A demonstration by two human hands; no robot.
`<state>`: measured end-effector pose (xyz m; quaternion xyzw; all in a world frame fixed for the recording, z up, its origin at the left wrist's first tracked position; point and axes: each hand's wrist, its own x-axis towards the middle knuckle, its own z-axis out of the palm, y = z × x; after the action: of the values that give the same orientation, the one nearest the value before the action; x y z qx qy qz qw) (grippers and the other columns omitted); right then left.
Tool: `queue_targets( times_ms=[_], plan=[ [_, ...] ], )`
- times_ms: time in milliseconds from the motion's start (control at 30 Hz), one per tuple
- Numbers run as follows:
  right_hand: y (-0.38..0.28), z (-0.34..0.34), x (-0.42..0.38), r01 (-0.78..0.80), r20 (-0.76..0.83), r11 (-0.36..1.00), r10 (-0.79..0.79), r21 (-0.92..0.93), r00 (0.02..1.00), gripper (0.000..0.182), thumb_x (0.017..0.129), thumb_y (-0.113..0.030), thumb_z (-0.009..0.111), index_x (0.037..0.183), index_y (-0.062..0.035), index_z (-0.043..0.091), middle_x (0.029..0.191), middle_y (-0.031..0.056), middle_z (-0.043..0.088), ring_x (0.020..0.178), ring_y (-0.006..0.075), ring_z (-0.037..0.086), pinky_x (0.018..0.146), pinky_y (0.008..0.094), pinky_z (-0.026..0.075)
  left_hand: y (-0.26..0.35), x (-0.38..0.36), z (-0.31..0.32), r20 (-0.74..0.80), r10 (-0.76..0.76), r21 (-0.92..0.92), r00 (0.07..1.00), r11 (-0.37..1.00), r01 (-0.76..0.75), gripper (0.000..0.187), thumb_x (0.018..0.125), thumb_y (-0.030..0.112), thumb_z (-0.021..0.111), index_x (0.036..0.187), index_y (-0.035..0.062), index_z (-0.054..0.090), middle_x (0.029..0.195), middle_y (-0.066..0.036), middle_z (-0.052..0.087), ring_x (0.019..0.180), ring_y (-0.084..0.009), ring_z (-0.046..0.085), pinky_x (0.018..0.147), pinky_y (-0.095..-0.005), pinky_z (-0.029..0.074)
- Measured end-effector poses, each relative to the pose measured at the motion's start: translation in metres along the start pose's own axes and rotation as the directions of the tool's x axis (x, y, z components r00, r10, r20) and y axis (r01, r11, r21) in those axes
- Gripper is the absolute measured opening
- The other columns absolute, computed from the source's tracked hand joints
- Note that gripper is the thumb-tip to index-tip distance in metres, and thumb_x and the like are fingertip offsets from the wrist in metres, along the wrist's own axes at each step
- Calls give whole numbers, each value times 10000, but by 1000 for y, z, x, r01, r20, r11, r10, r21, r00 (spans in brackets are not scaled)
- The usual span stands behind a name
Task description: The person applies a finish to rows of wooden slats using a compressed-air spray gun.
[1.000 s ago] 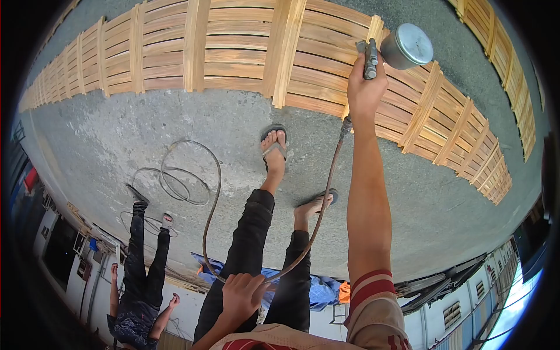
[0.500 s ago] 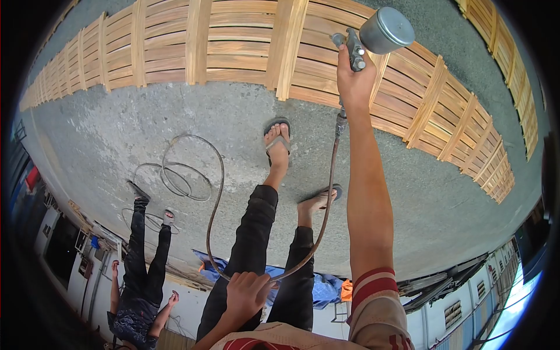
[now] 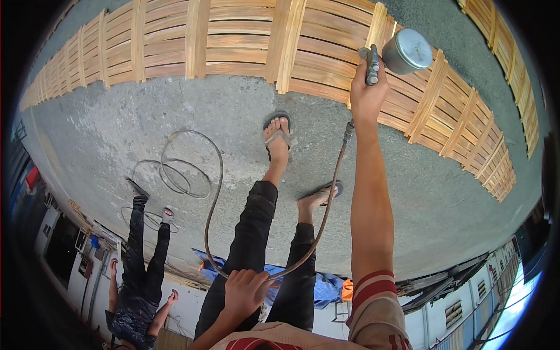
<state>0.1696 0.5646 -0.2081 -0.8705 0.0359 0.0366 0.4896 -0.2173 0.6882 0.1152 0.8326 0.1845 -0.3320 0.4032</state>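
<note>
"Spray gun (image 3: 372,65) first: where have you got it?"

"Out ahead of me, above the long slatted wood (image 3: 236,52). My right hand (image 3: 368,98) is wrapped round its grip, fingers curled in. I can't tell from here whether the trigger is squeezed. That round metal cup (image 3: 413,50) sits just beside it, on the far side from my thumb."

"What's changed?"

"I've swung it over to my right in the last half second. It was above the slats short of the crosspiece (image 3: 376,26); now its front end is close by that piece. So I'd say a different stretch of wood is in front of it. Whether anything is coming out, I can't see."

"And your other hand?"

"My left hand (image 3: 245,295) is closed loosely round the hose (image 3: 210,213), low in front of my body, and it's hardly moved. From there one side of the hose bends up to the gun, the other runs out to loose coils on the concrete (image 3: 245,116)."

"Anyone near?"

"One other person (image 3: 133,321), over to my left, well apart, both hands away from my gear. There's more slatted wood (image 3: 506,55) beyond, on my right."
</note>
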Motion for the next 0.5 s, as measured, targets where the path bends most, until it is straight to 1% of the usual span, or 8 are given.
queue_targets(
  times_ms=[33,67,167,200,300,400,500],
  plan=[
    [-1,3,-4,-42,43,999,41,30,998,339,1070,-101,652,1341,101,673,907,175,768,789,179,706,699,356,559,0,0,1,-2,3,-2,1000,1000,-3,176,923,197,825,1006,82,720,740,-34,586,654,-256,558,631,-418,382],
    [-2,6,-6,-107,108,994,104,27,989,356,1062,-125,680,1340,97,684,921,143,777,833,146,701,732,348,569,0,-1,1,-3,6,-4,1000,1000,-6,177,922,196,825,1007,82,720,741,-34,585,653,-256,557,630,-419,382],
    [1,28,-18,19,66,995,-25,94,997,368,1052,-145,703,1329,97,695,919,129,775,834,125,688,752,332,567,0,-2,2,7,-1,-4,1000,1000,1,176,919,194,824,1008,82,721,745,-34,588,656,-254,560,633,-419,385],
    [3,33,-21,23,68,991,-32,134,997,373,1040,-165,727,1303,99,708,911,116,770,822,106,666,756,314,556,-1,-3,2,8,2,-4,1000,1000,-2,176,919,194,824,1010,83,722,745,-34,588,656,-254,561,635,-419,386],
    [-1,38,-27,-121,169,981,95,152,981,370,1038,-171,734,1297,92,715,921,107,774,825,103,659,759,312,553,-2,-4,4,12,10,-6,1000,1000,-10,176,919,196,823,1013,84,726,746,-34,589,658,-254,563,638,-419,390],
    [-5,37,-28,-152,171,969,119,196,978,368,1037,-180,739,1293,84,722,925,99,774,825,106,658,752,317,550,-3,-6,5,23,11,-10,1000,1000,-11,177,919,199,825,1015,85,729,746,-33,589,659,-253,565,639,-418,391],
    [2,30,-25,-138,143,980,118,140,983,364,1044,-179,727,1295,85,718,913,102,769,820,118,672,750,327,551,-4,-5,4,29,13,-10,999,1000,-12,179,919,201,827,1016,84,731,743,-32,586,658,-251,566,639,-417,391]
  ],
)
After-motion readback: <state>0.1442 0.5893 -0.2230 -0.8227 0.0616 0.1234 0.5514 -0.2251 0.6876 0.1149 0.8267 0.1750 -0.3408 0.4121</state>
